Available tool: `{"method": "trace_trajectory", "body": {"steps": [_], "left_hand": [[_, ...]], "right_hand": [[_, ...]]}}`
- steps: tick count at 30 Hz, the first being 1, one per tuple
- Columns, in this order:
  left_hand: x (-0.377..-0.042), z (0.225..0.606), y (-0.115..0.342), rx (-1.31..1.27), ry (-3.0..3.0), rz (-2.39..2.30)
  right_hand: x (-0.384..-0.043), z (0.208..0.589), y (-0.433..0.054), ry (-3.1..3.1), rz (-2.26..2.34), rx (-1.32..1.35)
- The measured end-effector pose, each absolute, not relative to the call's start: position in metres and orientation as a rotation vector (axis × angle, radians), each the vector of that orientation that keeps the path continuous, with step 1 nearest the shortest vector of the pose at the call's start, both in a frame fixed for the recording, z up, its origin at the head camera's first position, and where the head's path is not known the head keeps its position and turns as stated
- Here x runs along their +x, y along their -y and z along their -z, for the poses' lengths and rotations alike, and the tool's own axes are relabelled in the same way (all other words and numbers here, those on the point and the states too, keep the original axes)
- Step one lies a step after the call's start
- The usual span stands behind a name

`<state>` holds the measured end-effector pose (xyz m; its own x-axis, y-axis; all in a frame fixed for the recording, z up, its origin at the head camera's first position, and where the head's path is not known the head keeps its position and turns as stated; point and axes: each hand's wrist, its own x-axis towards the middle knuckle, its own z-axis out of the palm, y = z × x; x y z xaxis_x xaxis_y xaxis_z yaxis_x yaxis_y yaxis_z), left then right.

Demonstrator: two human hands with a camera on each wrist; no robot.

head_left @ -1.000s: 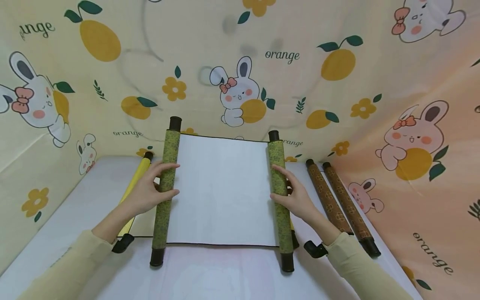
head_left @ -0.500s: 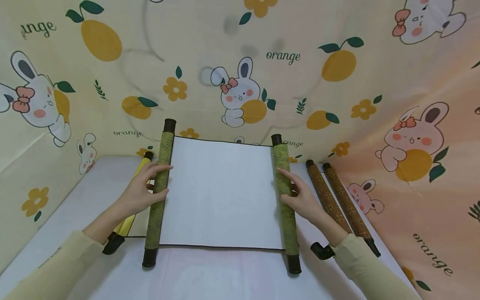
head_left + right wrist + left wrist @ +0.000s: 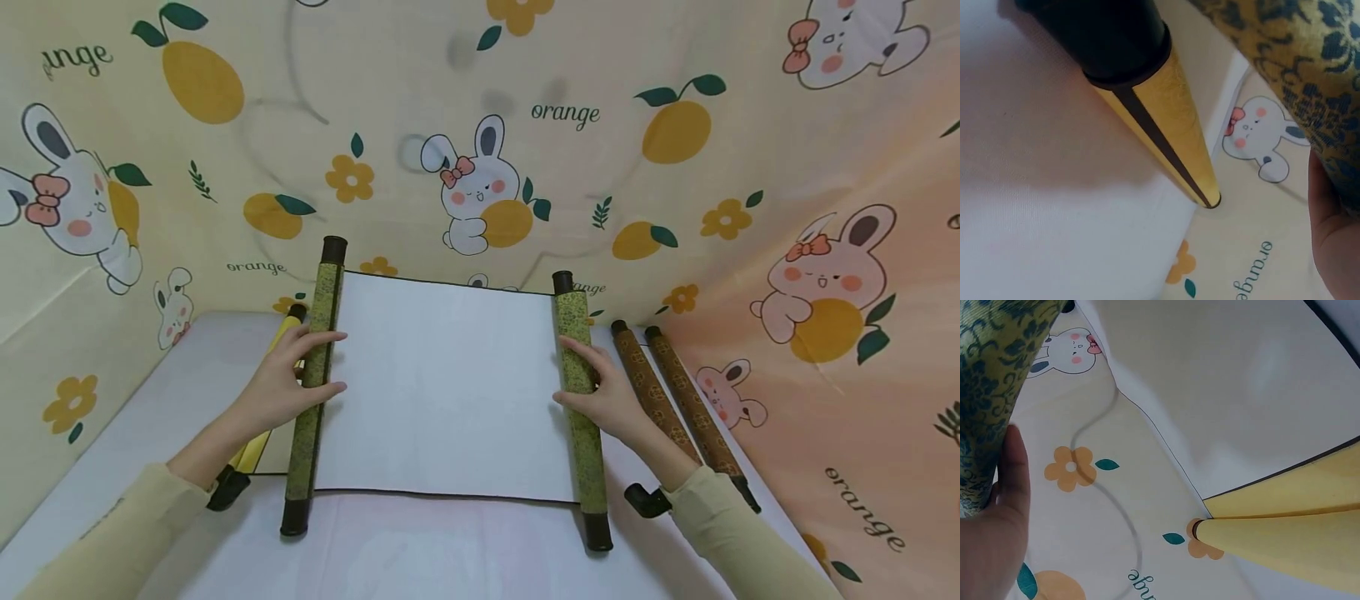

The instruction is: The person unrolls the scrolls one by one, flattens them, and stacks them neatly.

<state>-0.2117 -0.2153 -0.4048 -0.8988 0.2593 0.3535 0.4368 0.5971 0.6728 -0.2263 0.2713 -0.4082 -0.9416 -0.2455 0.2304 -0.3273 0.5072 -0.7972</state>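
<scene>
Both your left hand (image 3: 273, 387) and right hand (image 3: 611, 402) grip green-patterned cloth rollers (image 3: 302, 450) of a white paper scroll (image 3: 450, 392) at frame centre, apparently for unrolling, which next likely calls for even tension.

To the left of the sheet (image 3: 446, 392) is its left roller (image 3: 302, 446), then another rod (image 3: 255, 452); to its right, the right roller (image 3: 587, 450), then two rods (image 3: 656, 392). Behind it stands the cloth (image 3: 570, 167); below it, the table (image 3: 450, 550).
</scene>
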Motion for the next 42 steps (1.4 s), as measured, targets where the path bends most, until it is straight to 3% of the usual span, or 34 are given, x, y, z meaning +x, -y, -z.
{"method": "trace_trajectory", "body": {"steps": [21,33,42], "left_hand": [[-0.203,0.401,0.236,-0.543,2.599,1.152],[-0.199,0.404,0.24,-0.516,2.605,1.127],[-0.204,0.406,0.244,-0.512,2.578,1.085]], "right_hand": [[-0.226,0.404,-0.29,2.662,-1.446,0.494],[-0.227,0.405,-0.295,2.665,-1.569,0.284],[-0.228,0.407,-0.297,2.692,-1.495,0.395]]}}
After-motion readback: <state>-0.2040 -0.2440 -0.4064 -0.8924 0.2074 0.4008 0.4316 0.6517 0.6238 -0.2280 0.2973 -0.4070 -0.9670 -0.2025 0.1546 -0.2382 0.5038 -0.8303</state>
